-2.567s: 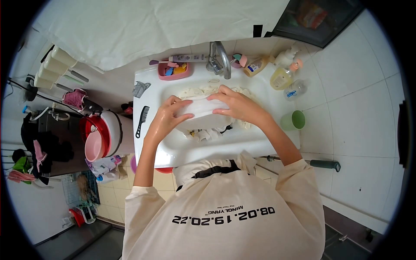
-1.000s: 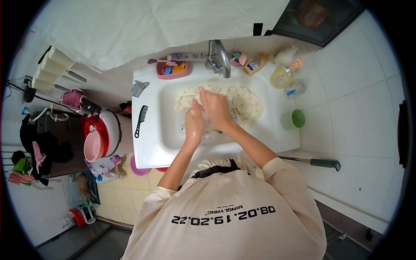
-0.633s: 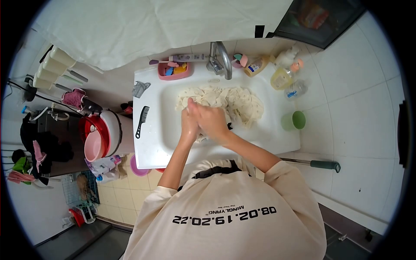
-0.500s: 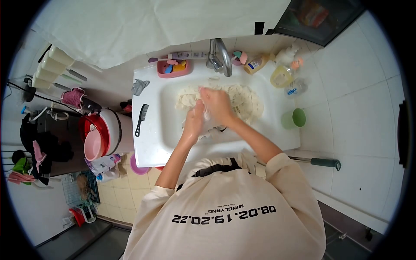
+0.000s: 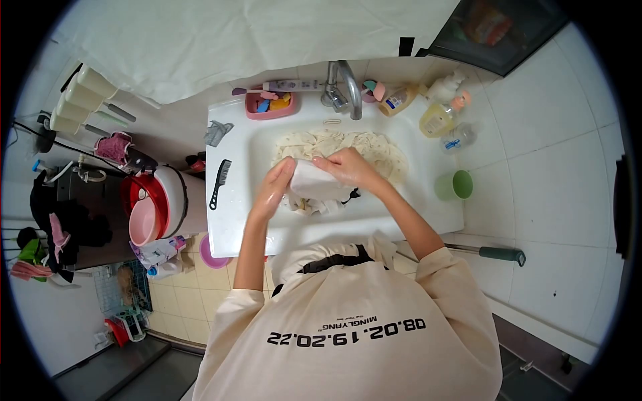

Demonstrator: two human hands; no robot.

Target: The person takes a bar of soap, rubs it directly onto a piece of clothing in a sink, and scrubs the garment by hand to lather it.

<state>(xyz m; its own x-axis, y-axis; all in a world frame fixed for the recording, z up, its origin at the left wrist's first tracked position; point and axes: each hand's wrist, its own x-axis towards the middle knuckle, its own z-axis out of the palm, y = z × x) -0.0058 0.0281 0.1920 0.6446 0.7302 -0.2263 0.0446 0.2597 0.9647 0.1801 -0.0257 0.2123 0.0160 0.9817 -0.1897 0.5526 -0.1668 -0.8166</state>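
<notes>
A small white cloth (image 5: pixel 313 180) is stretched between my two hands over the sink (image 5: pixel 257 150). My left hand (image 5: pixel 273 187) pinches its left edge, wet and shiny. My right hand (image 5: pixel 349 167) grips the upper right edge, thumb and fingers closed on the fabric. Beneath and behind lies a heap of wet cream patterned fabric (image 5: pixel 374 154) in the basin. A dark bit (image 5: pixel 352 195) shows among the pale fabric near the cloth's lower right. Which garment the white cloth is, I cannot make out.
The faucet (image 5: pixel 334 93) stands at the sink's back. A pink tray (image 5: pixel 269 115), a black comb (image 5: pixel 219 184) and a grey rag (image 5: pixel 217 133) rest on the rim. Right of the basin are a green cup (image 5: pixel 461 185) and a yellow pump bottle (image 5: pixel 438 119).
My hands were pressed together over the fabric; now they have moved apart, with the white cloth spread flat between them. My left hand has shifted to the left.
</notes>
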